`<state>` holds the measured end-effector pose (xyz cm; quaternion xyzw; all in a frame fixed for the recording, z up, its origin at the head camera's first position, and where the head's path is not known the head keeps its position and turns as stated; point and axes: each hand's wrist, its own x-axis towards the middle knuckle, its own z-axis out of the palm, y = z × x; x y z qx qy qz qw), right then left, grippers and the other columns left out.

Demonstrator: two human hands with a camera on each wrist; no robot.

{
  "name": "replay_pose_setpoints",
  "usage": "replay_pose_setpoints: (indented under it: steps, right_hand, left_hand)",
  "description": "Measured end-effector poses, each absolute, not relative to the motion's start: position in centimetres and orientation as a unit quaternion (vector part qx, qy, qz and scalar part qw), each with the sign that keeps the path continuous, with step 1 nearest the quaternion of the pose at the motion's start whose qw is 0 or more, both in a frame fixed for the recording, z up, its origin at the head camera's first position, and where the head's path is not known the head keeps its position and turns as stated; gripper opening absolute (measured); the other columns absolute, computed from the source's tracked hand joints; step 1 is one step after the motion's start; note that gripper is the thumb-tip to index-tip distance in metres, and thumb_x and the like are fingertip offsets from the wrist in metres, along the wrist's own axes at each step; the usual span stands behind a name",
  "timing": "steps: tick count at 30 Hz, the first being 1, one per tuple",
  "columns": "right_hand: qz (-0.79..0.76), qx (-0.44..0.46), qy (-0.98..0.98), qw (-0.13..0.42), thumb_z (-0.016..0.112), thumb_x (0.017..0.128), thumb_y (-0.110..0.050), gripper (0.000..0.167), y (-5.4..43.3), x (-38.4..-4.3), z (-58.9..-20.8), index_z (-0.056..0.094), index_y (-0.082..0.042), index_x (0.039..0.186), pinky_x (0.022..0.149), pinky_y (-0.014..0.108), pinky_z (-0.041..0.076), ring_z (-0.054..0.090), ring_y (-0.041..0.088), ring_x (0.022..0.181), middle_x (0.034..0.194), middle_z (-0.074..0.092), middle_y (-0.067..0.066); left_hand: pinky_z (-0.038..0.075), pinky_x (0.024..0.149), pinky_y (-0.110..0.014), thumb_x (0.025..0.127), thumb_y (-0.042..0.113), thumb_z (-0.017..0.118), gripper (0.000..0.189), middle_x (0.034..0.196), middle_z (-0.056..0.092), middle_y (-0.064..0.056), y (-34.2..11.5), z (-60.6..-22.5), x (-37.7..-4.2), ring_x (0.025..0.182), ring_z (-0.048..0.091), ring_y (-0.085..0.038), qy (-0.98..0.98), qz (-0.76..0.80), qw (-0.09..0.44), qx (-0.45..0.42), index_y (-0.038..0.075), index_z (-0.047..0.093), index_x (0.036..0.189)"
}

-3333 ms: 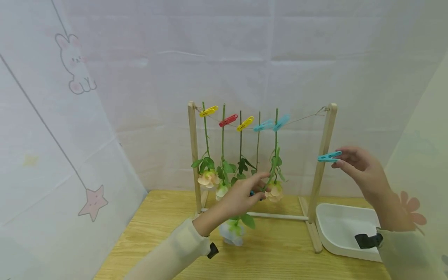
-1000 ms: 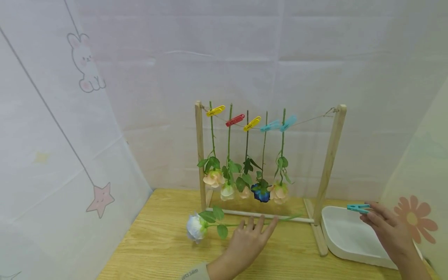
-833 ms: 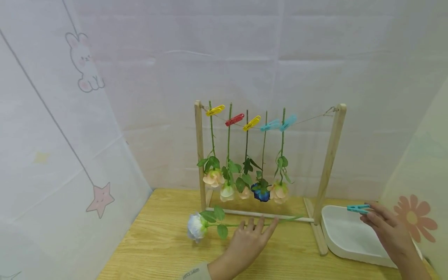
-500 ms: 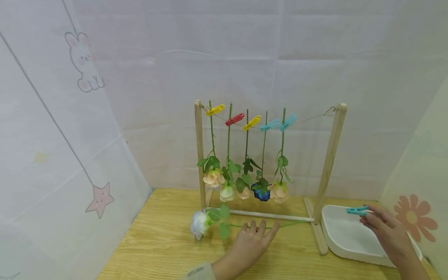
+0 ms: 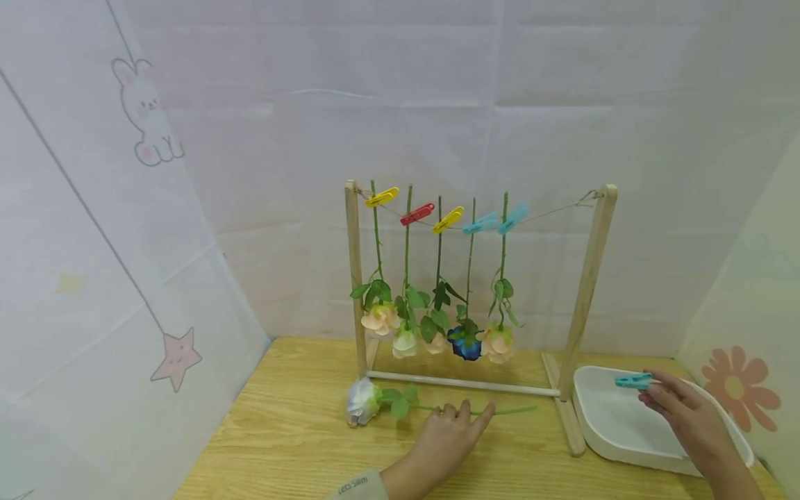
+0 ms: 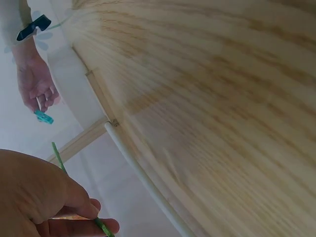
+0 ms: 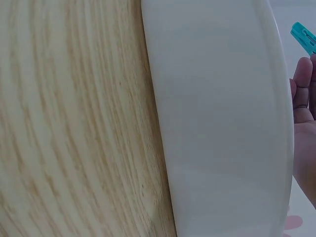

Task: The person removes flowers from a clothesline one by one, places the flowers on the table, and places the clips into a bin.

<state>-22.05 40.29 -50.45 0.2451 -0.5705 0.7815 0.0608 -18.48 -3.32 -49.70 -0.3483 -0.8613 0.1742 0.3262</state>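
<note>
Rose (image 5: 363, 401) crosswise before the rack (image 5: 585, 298), bloom to the left, stem end to the right; its long axis runs roughly parallel to the bottom bar (image 5: 462, 382). Of the two hands, the left hand (image 5: 445, 437) is the nearer: in the left wrist view I see its thumb and finger pinching the stem. Whether the rose touches the table (image 5: 269, 430) I cannot tell. The relation I judge decisive is stem to line (image 5: 550, 212): the stem lies roughly level, below and on the near side of the line, across the upright stems of the hung roses (image 5: 465, 343). I read the left hand as back upward, fingers pointing away. The right hand (image 5: 690, 410), well apart, appears over the tray (image 5: 619, 420), grasping a blue peg (image 5: 633, 380) that points left toward the rack.
</note>
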Motion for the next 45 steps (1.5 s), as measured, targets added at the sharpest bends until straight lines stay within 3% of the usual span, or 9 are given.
replay_pose_setpoints:
  steps: [15,24,37,45]
  right_hand:
    - [0.763,0.240,-0.598,0.053,0.033,0.104,0.015,0.046,40.5,-22.3,-50.8,0.059,-0.002,0.139,0.091,0.023,0.055,0.070,0.011,0.105,0.122,0.070,-0.001]
    - [0.755,0.249,-0.604,0.052,0.032,0.103,0.016,0.048,40.8,-22.2,-51.0,0.058,-0.002,0.140,0.092,0.022,0.055,0.070,0.011,0.107,0.123,0.069,0.000]
    - [0.759,0.242,-0.602,0.056,0.034,0.104,0.015,0.047,40.8,-22.1,-51.0,0.058,-0.002,0.140,0.091,0.022,0.055,0.070,0.011,0.106,0.124,0.069,-0.001]
    - [0.755,0.237,-0.608,0.054,0.035,0.104,0.014,0.045,40.7,-22.2,-51.0,0.059,-0.003,0.139,0.091,0.021,0.055,0.070,0.011,0.104,0.117,0.071,0.001]
  left_hand:
    - [0.059,0.060,-0.023,0.090,0.037,0.077,0.064,0.122,0.072,0.004,-2.7,-50.6,-18.9,0.090,0.074,-0.014,-0.877,0.206,0.276,-0.335,0.034,0.050,0.148]
    - [0.062,0.076,-0.032,0.090,0.041,0.077,0.065,0.131,0.067,0.003,-2.7,-50.7,-19.1,0.105,0.071,-0.020,-0.888,0.192,0.257,-0.330,0.032,0.050,0.148]
    - [0.061,0.076,-0.034,0.081,0.041,0.085,0.068,0.129,0.065,0.001,-2.7,-49.8,-19.0,0.105,0.069,-0.020,-0.878,0.186,0.297,-0.326,0.029,0.055,0.141]
    - [0.060,0.076,-0.033,0.081,0.043,0.084,0.058,0.125,0.066,0.003,-2.6,-48.7,-18.8,0.100,0.067,-0.018,-0.878,0.173,0.310,-0.321,0.028,0.061,0.132]
